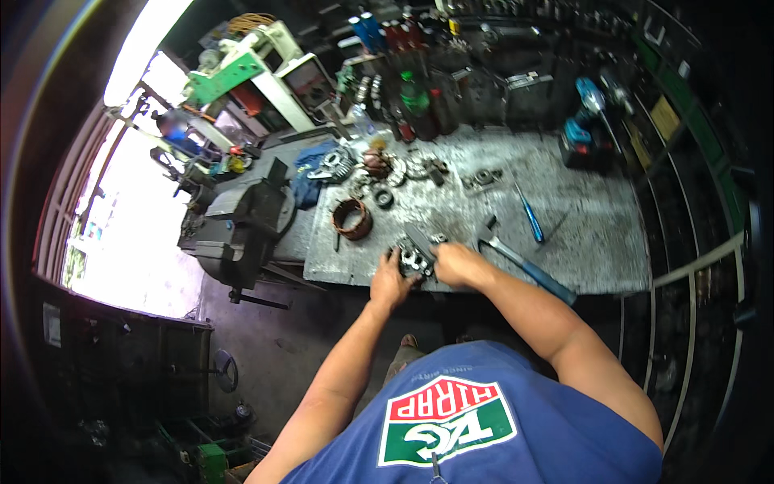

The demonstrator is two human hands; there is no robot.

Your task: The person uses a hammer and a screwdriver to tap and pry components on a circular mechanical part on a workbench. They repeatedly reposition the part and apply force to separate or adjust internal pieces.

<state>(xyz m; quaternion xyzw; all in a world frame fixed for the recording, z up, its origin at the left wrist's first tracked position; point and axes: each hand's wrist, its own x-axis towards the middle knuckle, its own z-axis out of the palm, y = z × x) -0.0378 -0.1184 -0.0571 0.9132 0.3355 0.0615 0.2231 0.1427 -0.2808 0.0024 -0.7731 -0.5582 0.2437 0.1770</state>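
Note:
At the near edge of the metal workbench (592,242), my left hand (389,282) is closed on the side of a metal housing (415,262), fingers and thumb against its rim. The housing looks like an alternator end cover and rests on the bench. My right hand (456,264) is closed round one end of a dark, flat, bar-like tool (418,239), which slants over the housing; its exact kind is not clear. Beyond my left hand stands a copper-wound stator ring (342,231). A hammer (528,270) with a blue grip lies to the right of my right hand.
A blue screwdriver (530,216) lies past the hammer, and a cordless drill (582,133) stands at the back right. Several metal parts, including a finned housing (333,167), sit at the back left beside a blue cloth (306,179). A large vise (242,222) juts out left.

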